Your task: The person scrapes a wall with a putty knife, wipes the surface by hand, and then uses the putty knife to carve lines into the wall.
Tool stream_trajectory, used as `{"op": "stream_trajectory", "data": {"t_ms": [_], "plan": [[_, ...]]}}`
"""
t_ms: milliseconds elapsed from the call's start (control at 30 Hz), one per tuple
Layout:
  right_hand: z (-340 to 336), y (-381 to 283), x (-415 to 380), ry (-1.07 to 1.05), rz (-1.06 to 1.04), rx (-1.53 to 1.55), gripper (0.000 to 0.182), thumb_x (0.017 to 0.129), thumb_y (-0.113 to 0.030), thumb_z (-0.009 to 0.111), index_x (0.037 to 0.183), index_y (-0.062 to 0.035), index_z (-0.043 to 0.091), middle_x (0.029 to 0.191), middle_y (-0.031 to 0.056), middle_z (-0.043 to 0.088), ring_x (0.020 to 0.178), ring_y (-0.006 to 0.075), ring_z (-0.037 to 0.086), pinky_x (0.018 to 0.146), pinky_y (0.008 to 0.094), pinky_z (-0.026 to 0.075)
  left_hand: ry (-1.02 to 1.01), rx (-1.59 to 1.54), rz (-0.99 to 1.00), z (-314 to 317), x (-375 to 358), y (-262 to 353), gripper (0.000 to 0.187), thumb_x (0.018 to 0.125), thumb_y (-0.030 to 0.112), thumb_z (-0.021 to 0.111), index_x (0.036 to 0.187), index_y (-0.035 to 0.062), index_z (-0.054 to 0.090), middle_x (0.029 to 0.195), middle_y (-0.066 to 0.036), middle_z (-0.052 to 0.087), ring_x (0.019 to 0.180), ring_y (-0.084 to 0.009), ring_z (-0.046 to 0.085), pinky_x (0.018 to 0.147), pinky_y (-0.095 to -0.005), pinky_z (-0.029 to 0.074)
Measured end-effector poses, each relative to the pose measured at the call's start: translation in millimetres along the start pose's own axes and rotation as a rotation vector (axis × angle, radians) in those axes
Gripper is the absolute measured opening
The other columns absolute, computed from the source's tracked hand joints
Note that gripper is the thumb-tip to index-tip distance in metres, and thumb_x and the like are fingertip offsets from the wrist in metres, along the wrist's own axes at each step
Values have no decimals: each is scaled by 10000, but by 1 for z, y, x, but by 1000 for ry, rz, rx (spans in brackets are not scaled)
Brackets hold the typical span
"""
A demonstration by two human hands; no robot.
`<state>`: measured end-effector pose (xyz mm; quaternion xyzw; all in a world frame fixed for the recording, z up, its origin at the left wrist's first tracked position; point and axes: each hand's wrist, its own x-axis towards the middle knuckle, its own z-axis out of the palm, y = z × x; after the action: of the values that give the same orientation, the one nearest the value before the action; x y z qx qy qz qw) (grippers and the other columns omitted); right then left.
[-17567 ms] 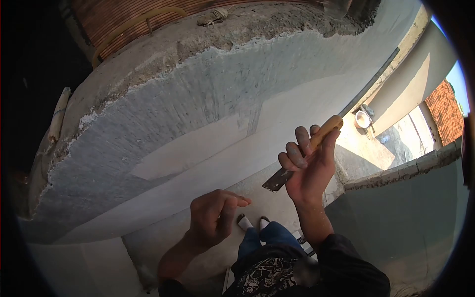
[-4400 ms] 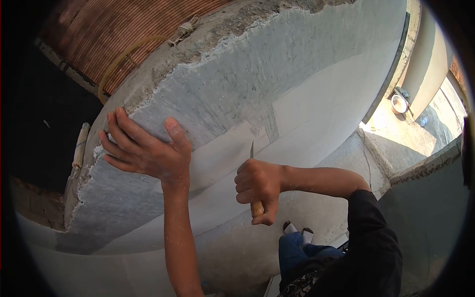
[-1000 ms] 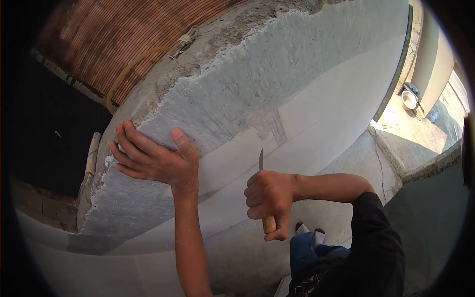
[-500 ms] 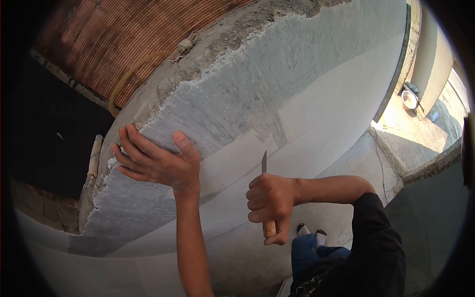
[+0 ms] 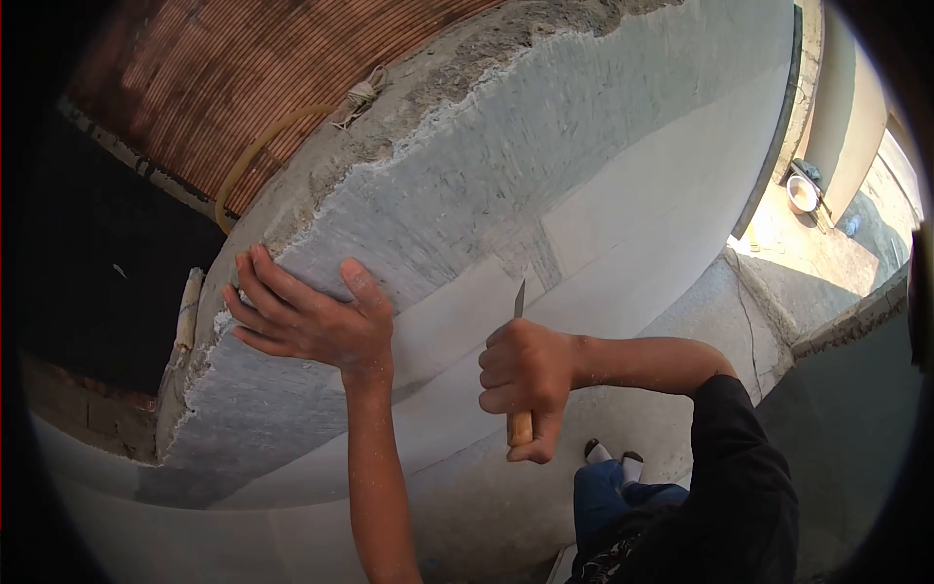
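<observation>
My left hand [image 5: 316,316] lies with its fingers spread on the rough upper edge of a grey plastered wall [image 5: 467,195]. My right hand [image 5: 525,380] is wrapped round the wooden handle of a knife [image 5: 520,300], whose narrow metal blade points up toward the wall. Scratch marks cover the wall's upper band, and a smoother, paler band runs below it. Whether the blade tip touches the wall I cannot tell.
Beyond the wall top is a ribbed reddish roof [image 5: 224,78], with a yellowish hose [image 5: 255,146] and a knotted cord [image 5: 363,92] on the ledge. A white basin [image 5: 802,194] stands at the far right. My feet are on the floor below.
My right hand has moved slightly up and to the left with the knife, closer to the scratched area. My left hand has stayed on the wall edge.
</observation>
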<state>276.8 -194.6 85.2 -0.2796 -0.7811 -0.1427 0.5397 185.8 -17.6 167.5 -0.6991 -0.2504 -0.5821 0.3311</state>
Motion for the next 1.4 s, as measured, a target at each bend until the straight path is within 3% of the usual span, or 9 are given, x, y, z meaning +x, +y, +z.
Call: {"op": "stream_trajectory", "data": {"t_ms": [300,400,467,533,600,800,933,967,1400], "plan": [[-14,-7,9,4,-30,88,525,707,-526,630,531,-98,382,469,22,345,413,223,415,386,346,308,-6,7,-2,-1,-1,-1,774,939,614,288,1455,45,386,1461,-152,398,1408,-439,263,1097,-657,120],[-18,31,-20,157,93,37,580,781,-593,546,542,-103,349,481,14,303,392,198,338,381,310,265,-24,-7,-7,-5,-4,2,778,936,618,291,1452,43,390,1459,-150,401,1410,-432,264,1103,-649,116],[-25,37,-40,488,318,86,614,825,-633,483,554,-96,364,463,10,321,369,165,307,378,297,269,-14,-2,-13,-3,-1,1,782,933,622,294,1450,43,393,1457,-147,404,1412,-427,264,1107,-644,111],[-42,14,-27,826,278,266,649,847,-678,412,569,-93,377,446,18,323,360,149,295,375,299,281,6,6,-12,-1,2,-1,783,930,631,295,1448,54,398,1446,-138,413,1409,-423,269,1106,-645,119],[-58,-1,-32,880,105,392,684,832,-688,390,604,-44,420,481,71,383,410,210,366,421,333,327,18,-2,-12,0,-2,0,782,926,641,296,1445,67,405,1435,-128,422,1405,-420,277,1103,-648,129],[-30,11,-29,943,58,206,663,814,-725,351,592,-101,380,443,34,302,377,164,247,382,305,270,84,-26,6,4,0,-1,779,917,672,303,1441,106,420,1410,-103,437,1377,-405,320,1095,-653,158],[-26,13,-31,946,50,189,693,795,-761,351,572,-105,356,447,29,297,386,164,247,374,305,255,158,5,132,12,0,-15,763,926,667,317,1429,105,435,1382,-96,458,1346,-371,365,1062,-637,229],[-36,10,-34,798,-14,293,682,841,-709,346,664,-59,448,508,60,380,414,190,354,410,328,333,180,11,164,14,1,-17,750,934,657,319,1423,101,441,1369,-94,471,1333,-356,383,1051,-623,253],[-37,25,-27,877,160,378,779,801,-812,280,665,-57,421,530,64,380,474,188,295,470,349,305,277,19,266,23,4,-27,721,951,656,337,1342,77,517,1259,-102,554,1233,-314,480,982,-529,369]]}}
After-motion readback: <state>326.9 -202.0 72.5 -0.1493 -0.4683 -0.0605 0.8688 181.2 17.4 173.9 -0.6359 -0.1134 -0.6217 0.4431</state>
